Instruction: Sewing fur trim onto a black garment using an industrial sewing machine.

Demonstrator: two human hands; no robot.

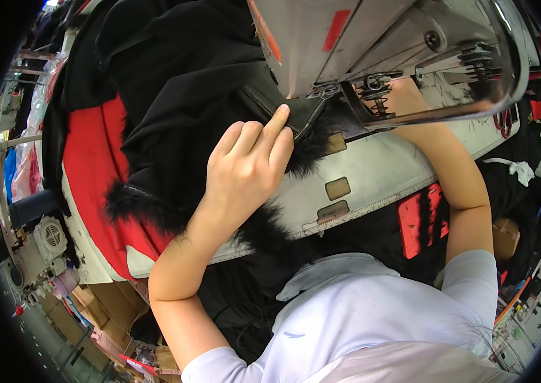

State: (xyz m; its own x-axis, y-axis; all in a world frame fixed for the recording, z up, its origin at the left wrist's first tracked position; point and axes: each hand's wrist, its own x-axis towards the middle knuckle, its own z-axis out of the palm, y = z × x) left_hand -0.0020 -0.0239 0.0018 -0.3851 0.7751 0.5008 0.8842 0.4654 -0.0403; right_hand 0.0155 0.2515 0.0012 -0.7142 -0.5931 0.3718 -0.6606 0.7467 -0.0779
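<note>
A black garment (174, 115) with fluffy black fur trim (312, 153) is spread over the pale sewing table (379, 172). My left hand (249, 156) rests on it, one finger stretched along a seam and the others bent against the cloth. That fingertip is beside the lower end of the sewing machine head (347, 51). The garment's edge runs under the machine, where the needle area is hidden. Partly behind the machine's metal frame is my right hand (407, 99), its fingers covered, so their hold cannot be made out.
Red cloth (95, 153) lies under the garment on the left. A measuring strip (353, 214) follows the table's near edge. Below it hangs dark cloth beside a red piece (414, 223). Cardboard boxes (114, 309) stand at lower left, and a machine part with a round vent (51, 236) at far left.
</note>
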